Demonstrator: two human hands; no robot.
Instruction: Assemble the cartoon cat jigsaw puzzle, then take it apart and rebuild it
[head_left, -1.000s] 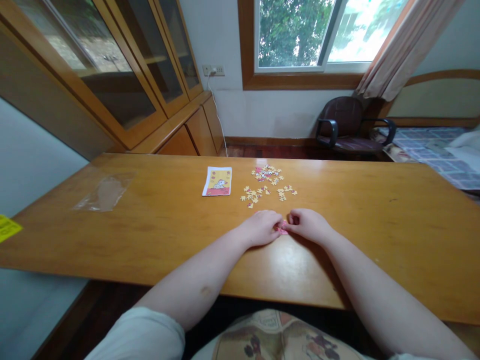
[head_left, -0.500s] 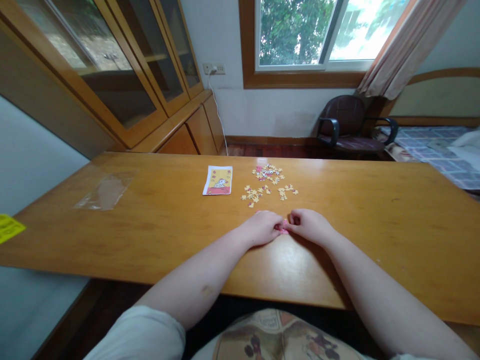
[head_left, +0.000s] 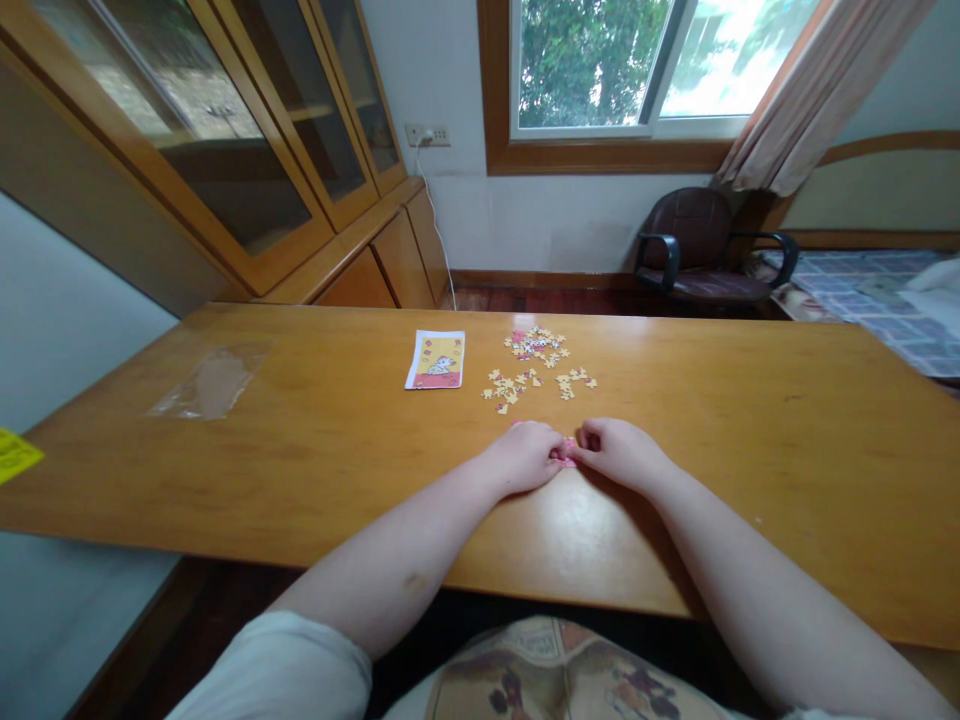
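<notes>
Pink jigsaw puzzle pieces lie on the table between my two hands, partly hidden by them. My left hand is closed, its fingertips pressed on the pieces from the left. From the right, my right hand touches the same pieces with curled fingers and thumb. A bit of pink shows behind the left hand's knuckles. Just beyond the hands lie loose yellow puzzle pieces, with a smaller yellow group to the right. Farther back is a mixed pile of puzzle pieces in yellow, pink and white.
A picture card with a white animal on yellow and pink lies left of the pieces. A clear plastic bag rests on the left of the wooden table. Beyond the table stand a cabinet and an armchair.
Both hands stay in the same place on the pink pieces. The view has shifted very slightly; nothing else visibly moves.
</notes>
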